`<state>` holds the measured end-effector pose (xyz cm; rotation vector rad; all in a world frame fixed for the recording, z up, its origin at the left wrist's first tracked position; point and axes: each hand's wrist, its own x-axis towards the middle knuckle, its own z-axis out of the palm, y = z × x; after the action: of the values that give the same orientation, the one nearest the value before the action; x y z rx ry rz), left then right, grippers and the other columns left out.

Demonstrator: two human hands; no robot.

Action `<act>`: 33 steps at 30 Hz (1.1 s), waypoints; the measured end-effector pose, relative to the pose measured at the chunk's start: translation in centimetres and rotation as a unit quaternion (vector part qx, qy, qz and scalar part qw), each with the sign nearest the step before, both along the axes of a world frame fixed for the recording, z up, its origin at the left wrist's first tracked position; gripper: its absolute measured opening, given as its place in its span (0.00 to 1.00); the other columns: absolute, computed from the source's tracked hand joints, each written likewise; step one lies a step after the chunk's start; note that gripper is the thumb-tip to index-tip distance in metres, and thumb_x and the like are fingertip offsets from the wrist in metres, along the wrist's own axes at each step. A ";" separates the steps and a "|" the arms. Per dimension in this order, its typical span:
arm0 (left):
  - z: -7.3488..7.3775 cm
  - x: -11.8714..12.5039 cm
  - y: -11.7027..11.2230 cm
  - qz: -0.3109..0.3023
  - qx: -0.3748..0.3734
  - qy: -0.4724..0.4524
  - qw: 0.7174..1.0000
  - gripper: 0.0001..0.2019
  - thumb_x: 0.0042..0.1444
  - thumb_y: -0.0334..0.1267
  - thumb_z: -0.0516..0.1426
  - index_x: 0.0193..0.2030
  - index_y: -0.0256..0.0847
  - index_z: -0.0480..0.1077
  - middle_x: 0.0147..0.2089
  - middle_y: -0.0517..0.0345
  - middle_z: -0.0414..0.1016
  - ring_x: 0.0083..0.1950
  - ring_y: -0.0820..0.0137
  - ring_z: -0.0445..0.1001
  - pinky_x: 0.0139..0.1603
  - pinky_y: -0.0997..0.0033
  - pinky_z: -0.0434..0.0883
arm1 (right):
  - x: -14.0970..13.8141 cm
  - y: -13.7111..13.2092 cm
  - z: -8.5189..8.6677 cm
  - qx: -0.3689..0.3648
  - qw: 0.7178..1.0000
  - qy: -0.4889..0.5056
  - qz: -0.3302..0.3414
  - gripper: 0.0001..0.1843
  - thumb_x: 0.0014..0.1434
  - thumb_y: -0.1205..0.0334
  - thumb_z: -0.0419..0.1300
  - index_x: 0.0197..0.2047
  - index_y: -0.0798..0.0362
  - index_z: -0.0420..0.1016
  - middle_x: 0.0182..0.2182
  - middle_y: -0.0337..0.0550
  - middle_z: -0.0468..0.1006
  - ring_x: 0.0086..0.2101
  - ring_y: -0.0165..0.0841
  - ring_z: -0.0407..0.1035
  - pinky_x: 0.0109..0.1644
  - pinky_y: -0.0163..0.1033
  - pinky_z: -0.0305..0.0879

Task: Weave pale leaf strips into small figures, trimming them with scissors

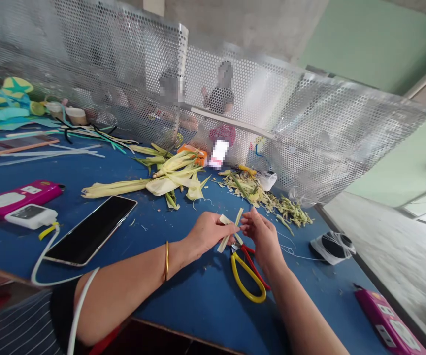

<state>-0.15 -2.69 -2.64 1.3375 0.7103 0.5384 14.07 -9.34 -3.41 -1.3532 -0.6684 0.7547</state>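
Crossed strips of pale corn husk (231, 231) are pinched between the thumb and fingers of my left hand (209, 231). Close on the right, my right hand (262, 236) has its fingers bent and a little apart beside the strips. I see nothing held in it; whether its fingertips touch the husk is hard to make out. Below both hands lies a pair of scissors (247, 276) with one yellow and one red handle, its blades partly hidden by the hands and husk. A thin thread runs on the table to a wound spool (333, 246) at the right.
Larger corn husks (172, 172) and a heap of husk scraps (260, 192) lie farther back. At left are a black-screened phone (92, 229), a white plug with its cable and a magenta power strip (24, 197). A perforated metal screen (231, 64) borders the blue table; people sit behind it.
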 end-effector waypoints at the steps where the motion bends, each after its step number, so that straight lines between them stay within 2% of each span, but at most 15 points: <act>1: -0.2 0.0 0.1 0.005 0.022 0.004 1.000 0.11 0.47 0.43 0.65 0.30 0.36 0.77 0.24 0.56 0.76 0.25 0.70 0.73 0.27 0.73 0.68 | 0.1 -0.1 0.0 -0.010 1.000 -0.002 0.004 0.22 0.47 0.41 0.69 0.28 0.53 0.76 0.24 0.37 0.74 0.24 0.29 0.66 0.30 0.35 0.62; 4: -0.9 0.1 0.5 0.009 0.097 0.026 0.995 0.11 0.47 0.45 0.65 0.29 0.37 0.77 0.24 0.56 0.77 0.26 0.68 0.75 0.27 0.73 0.68 | -0.2 -0.2 -0.2 -0.017 0.998 -0.048 0.041 0.21 0.48 0.43 0.70 0.24 0.54 0.73 0.21 0.36 0.72 0.23 0.28 0.64 0.29 0.34 0.60; 6: -1.0 0.2 0.7 0.007 0.121 0.040 0.992 0.11 0.47 0.44 0.65 0.28 0.37 0.77 0.24 0.55 0.77 0.27 0.67 0.75 0.27 0.73 0.68 | -0.5 -0.3 -0.3 -0.011 0.995 -0.071 0.062 0.19 0.48 0.46 0.70 0.23 0.53 0.73 0.20 0.35 0.71 0.23 0.28 0.63 0.31 0.35 0.61; 8: -0.8 0.2 0.7 0.004 0.090 0.027 0.996 0.09 0.48 0.42 0.65 0.30 0.37 0.78 0.25 0.55 0.78 0.28 0.68 0.76 0.28 0.73 0.69 | -0.7 -0.5 -0.4 0.001 0.995 -0.063 0.071 0.18 0.49 0.48 0.70 0.23 0.53 0.72 0.20 0.35 0.71 0.23 0.28 0.63 0.32 0.36 0.62; 11: -0.2 0.2 0.4 -0.023 -0.002 -0.013 1.000 0.06 0.51 0.38 0.62 0.32 0.37 0.78 0.26 0.56 0.79 0.27 0.69 0.75 0.31 0.72 0.72 | -0.5 -0.7 -0.2 0.013 0.996 -0.033 0.087 0.16 0.50 0.51 0.70 0.23 0.52 0.71 0.20 0.34 0.71 0.24 0.28 0.64 0.33 0.36 0.62; 13: 0.0 0.3 0.3 -0.033 -0.025 -0.020 0.999 0.05 0.51 0.35 0.62 0.31 0.36 0.78 0.26 0.56 0.78 0.27 0.70 0.75 0.31 0.72 0.72 | -0.3 -0.8 -0.1 0.008 0.995 -0.024 0.101 0.15 0.50 0.51 0.69 0.25 0.52 0.73 0.21 0.34 0.71 0.23 0.29 0.65 0.32 0.36 0.62; 16: -0.1 0.3 0.3 -0.036 -0.022 -0.012 0.999 0.07 0.49 0.37 0.64 0.31 0.36 0.78 0.26 0.55 0.79 0.28 0.69 0.76 0.30 0.73 0.71 | -0.3 -0.8 -0.1 -0.002 0.995 -0.045 0.093 0.14 0.48 0.52 0.69 0.25 0.53 0.74 0.20 0.34 0.70 0.22 0.28 0.63 0.30 0.35 0.60; 19: -0.3 0.1 0.4 -0.053 -0.002 -0.002 0.999 0.10 0.47 0.41 0.67 0.30 0.35 0.78 0.27 0.54 0.79 0.28 0.71 0.74 0.28 0.75 0.68 | -0.7 -0.7 -0.3 0.012 0.995 -0.080 0.049 0.14 0.47 0.53 0.69 0.22 0.53 0.73 0.19 0.34 0.68 0.23 0.27 0.60 0.28 0.34 0.57; 23: -0.2 -0.1 0.5 -0.069 0.016 -0.009 0.997 0.12 0.44 0.43 0.68 0.30 0.35 0.79 0.27 0.55 0.79 0.27 0.73 0.72 0.28 0.76 0.66 | -1.1 -0.5 -0.7 0.012 0.998 -0.051 0.033 0.15 0.49 0.52 0.67 0.23 0.52 0.70 0.19 0.32 0.66 0.21 0.27 0.59 0.26 0.35 0.57; 25: 0.0 -0.1 0.5 -0.048 -0.007 -0.009 0.999 0.12 0.45 0.42 0.68 0.31 0.35 0.79 0.27 0.54 0.80 0.28 0.72 0.73 0.30 0.75 0.67 | -0.9 -0.7 -0.5 0.004 0.996 -0.090 0.021 0.14 0.52 0.50 0.65 0.25 0.52 0.72 0.21 0.34 0.69 0.24 0.29 0.62 0.30 0.36 0.60; 27: 0.3 -0.1 0.6 -0.018 -0.047 -0.015 0.999 0.10 0.49 0.42 0.66 0.32 0.36 0.79 0.29 0.53 0.81 0.30 0.71 0.76 0.32 0.74 0.69 | -0.6 -1.1 -0.1 0.013 0.983 -0.181 -0.032 0.14 0.55 0.49 0.64 0.30 0.52 0.74 0.25 0.37 0.73 0.29 0.32 0.66 0.35 0.37 0.62; 29: 0.6 -0.1 0.8 0.014 -0.085 -0.033 0.996 0.08 0.52 0.39 0.64 0.35 0.37 0.78 0.33 0.52 0.82 0.31 0.71 0.77 0.35 0.72 0.71 | -0.3 -1.5 0.5 0.022 0.963 -0.257 -0.082 0.15 0.57 0.47 0.62 0.31 0.52 0.75 0.27 0.39 0.74 0.32 0.33 0.67 0.37 0.37 0.62; 31: 0.7 0.0 0.8 0.039 -0.101 -0.054 0.993 0.06 0.51 0.35 0.64 0.36 0.37 0.78 0.35 0.52 0.82 0.33 0.71 0.77 0.37 0.72 0.71 | -0.4 -1.9 0.8 0.003 0.957 -0.282 -0.064 0.18 0.58 0.45 0.61 0.29 0.52 0.74 0.24 0.39 0.73 0.30 0.33 0.65 0.34 0.37 0.60; 33: 0.8 0.1 0.8 0.060 -0.106 -0.073 0.990 0.07 0.48 0.31 0.65 0.36 0.36 0.78 0.34 0.53 0.82 0.34 0.71 0.77 0.38 0.72 0.72 | -0.9 -2.0 0.8 -0.041 0.964 -0.264 0.014 0.21 0.56 0.42 0.62 0.25 0.52 0.74 0.22 0.39 0.71 0.27 0.33 0.63 0.32 0.37 0.58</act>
<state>-0.07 -1.86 -1.84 1.0514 0.7099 0.6322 13.12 -11.39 -2.57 -1.6424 -1.0852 0.4412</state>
